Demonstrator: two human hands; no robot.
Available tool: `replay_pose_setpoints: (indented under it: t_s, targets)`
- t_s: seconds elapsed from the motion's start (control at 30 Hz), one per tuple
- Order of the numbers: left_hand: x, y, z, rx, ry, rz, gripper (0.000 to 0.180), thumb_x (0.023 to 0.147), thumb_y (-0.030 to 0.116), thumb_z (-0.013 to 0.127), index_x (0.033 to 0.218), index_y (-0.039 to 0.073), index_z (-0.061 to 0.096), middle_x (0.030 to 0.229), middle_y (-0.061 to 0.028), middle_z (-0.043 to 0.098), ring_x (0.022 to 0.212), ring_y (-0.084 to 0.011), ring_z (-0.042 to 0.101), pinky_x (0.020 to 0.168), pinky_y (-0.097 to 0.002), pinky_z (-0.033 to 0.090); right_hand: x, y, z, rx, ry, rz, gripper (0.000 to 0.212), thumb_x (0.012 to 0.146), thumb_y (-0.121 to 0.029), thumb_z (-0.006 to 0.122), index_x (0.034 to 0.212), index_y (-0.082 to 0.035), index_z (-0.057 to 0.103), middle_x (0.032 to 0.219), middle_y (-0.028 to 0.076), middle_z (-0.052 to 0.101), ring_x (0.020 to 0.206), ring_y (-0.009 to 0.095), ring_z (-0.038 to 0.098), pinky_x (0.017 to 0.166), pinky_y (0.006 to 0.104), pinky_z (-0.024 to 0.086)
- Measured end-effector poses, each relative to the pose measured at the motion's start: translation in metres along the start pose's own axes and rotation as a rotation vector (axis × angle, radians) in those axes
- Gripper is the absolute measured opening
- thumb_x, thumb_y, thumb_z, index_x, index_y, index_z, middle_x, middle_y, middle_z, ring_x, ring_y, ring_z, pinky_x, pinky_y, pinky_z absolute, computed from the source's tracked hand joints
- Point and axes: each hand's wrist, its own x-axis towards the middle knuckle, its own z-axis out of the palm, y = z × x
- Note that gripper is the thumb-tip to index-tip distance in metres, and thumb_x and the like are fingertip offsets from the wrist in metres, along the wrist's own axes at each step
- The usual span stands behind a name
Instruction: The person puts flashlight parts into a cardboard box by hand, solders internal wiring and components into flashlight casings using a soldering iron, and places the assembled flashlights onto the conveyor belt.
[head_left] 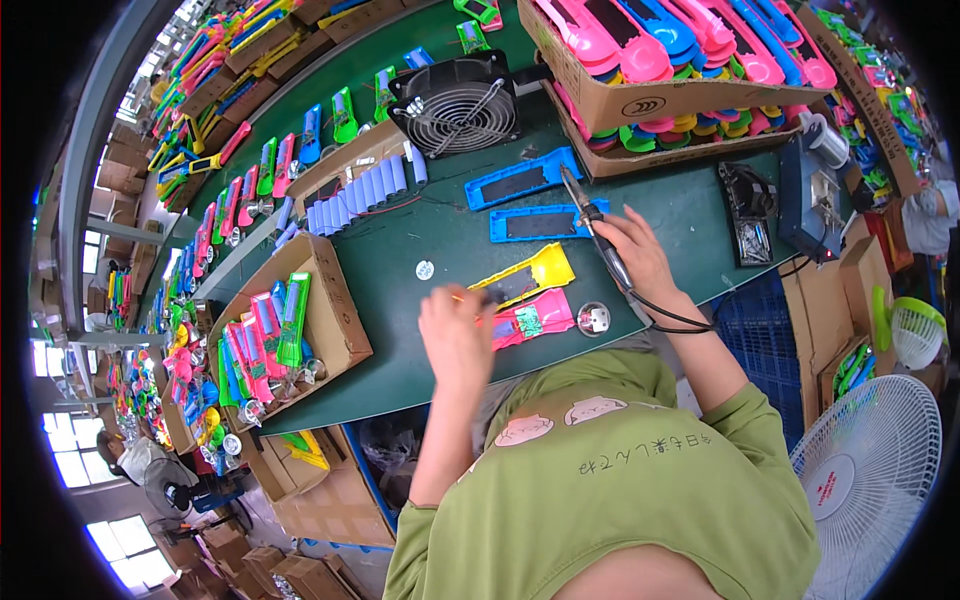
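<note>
My right hand (642,262) is wrapped round a soldering iron (606,252), its tip pointing up and away over the blue plastic housings (540,226). My left hand (453,338) is closed, fingers pinched, at the left end of a pink housing (555,309). What it pinches is too small and blurred to make out. A green circuit board (527,319) lies in the pink housing. Just beyond it is a yellow housing (551,264) with a dark panel. A round silvery lamp piece (593,319) rests by the table's near edge, and a small white disc (424,270) lies farther left.
Blue battery cells (365,190) stand in a row behind a black metal fan (458,118)'s left. A carton (345,315) of assembled lights sits left; a carton (690,98) of coloured housings stands far right. A soldering station (812,215) and black stand (745,215) are at right.
</note>
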Motion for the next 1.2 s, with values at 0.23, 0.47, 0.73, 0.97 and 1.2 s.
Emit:
replay_pose_setpoints:
  t_s: [0.23,0.47,0.73,0.97,1.2]
  targets:
    - [0.018,-0.065,0.022,-0.028,-0.211,-0.091,0.022,0.066,0.002,0.053,0.086,0.006,0.062,0.093,-0.0228,0.056,0.072,-0.0361,0.059,0.066,-0.0417,0.048,-0.005,-0.008,0.001,0.172,-0.092,0.057,0.048,0.072,0.001,0.055,0.118,-0.009,0.044,0.096,0.016,0.057,0.085,0.034,0.056,0.070,0.0370,0.047]
    - [-0.069,-0.048,0.012,-0.314,0.161,0.141,0.046,0.060,0.011,0.075,0.098,0.001,0.051,0.116,-0.0209,0.048,0.100,-0.0369,0.051,0.082,-0.0434,0.043,-0.026,-0.010,-0.014,0.112,-0.076,0.053,0.043,0.073,0.000,0.054,0.115,-0.009,0.048,0.098,0.015,0.057,0.091,0.033,0.056,0.079,0.0384,0.046]
    - [-0.002,-0.072,-0.030,-0.564,-0.024,0.086,0.042,0.065,0.012,0.076,0.086,0.006,0.039,0.100,-0.0174,0.052,0.092,-0.0303,0.053,0.080,-0.0366,0.044,-0.013,-0.008,-0.014,0.033,-0.043,0.000,0.046,0.065,-0.008,0.071,0.106,-0.008,0.052,0.098,0.012,0.058,0.095,0.027,0.055,0.091,0.0475,0.040]
    - [0.266,-0.107,-0.061,-0.278,0.035,-0.032,0.043,0.075,0.030,0.068,0.090,0.004,0.038,0.074,-0.0129,0.049,0.066,-0.0242,0.052,0.060,-0.0346,0.043,-0.004,-0.013,-0.020,0.011,-0.073,0.114,0.044,0.064,-0.010,0.072,0.103,-0.008,0.052,0.099,0.010,0.058,0.100,0.028,0.053,0.091,0.0482,0.039]
    - [0.435,-0.195,0.132,-0.373,0.332,-0.412,0.056,0.065,0.034,0.074,0.094,0.000,0.041,0.085,-0.0207,0.058,0.082,-0.0372,0.057,0.073,-0.0426,0.046,0.004,-0.019,-0.024,0.028,-0.202,0.178,0.040,0.065,-0.013,0.073,0.099,-0.009,0.053,0.094,0.007,0.059,0.100,0.028,0.053,0.090,0.0498,0.038]
